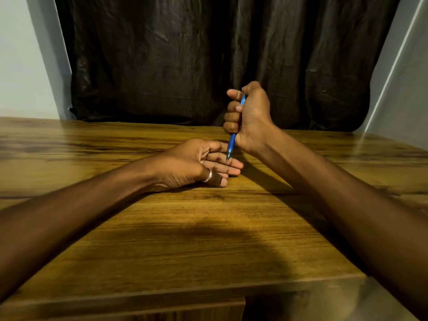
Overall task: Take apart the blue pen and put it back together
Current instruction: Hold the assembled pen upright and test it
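Observation:
My right hand (251,117) is fisted around the blue pen (231,144), which stands nearly upright with its tip pointing down. The thumb rests over the pen's top end. The pen's tip touches the fingers of my left hand (196,165), which lies palm up on the wooden table (185,239) with fingers spread and holding nothing. A silver ring sits on the left thumb. The middle of the pen is hidden inside my right fist.
A dark curtain (208,54) hangs behind the table's far edge. Pale walls stand at both sides. The table's near edge runs across the bottom of the view.

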### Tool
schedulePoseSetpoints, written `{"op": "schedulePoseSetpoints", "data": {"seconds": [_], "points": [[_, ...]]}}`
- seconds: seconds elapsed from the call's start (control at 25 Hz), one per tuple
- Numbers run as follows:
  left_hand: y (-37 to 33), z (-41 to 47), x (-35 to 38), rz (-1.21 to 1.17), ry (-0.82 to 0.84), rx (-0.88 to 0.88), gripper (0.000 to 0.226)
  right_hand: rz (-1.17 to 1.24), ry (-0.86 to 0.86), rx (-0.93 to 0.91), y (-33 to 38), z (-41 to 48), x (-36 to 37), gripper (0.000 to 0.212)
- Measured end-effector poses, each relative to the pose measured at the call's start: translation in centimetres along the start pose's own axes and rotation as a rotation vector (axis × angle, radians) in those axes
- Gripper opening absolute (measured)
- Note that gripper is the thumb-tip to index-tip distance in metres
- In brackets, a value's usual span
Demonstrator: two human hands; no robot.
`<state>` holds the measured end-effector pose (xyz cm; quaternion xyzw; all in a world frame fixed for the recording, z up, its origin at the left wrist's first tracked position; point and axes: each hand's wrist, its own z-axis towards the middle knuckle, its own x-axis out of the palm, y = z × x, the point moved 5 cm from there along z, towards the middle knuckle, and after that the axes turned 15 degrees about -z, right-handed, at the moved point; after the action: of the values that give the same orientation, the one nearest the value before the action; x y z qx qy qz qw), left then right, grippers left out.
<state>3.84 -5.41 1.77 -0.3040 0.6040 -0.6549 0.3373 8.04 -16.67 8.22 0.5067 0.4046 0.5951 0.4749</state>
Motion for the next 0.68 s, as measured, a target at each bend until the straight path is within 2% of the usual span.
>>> {"op": "schedulePoseSetpoints", "data": {"seconds": [0.68], "points": [[-0.20,-0.08,0.00,-0.002,-0.047,0.027,0.062,0.000,0.003,-0.002,-0.07,0.06,-0.11,0.026]]}}
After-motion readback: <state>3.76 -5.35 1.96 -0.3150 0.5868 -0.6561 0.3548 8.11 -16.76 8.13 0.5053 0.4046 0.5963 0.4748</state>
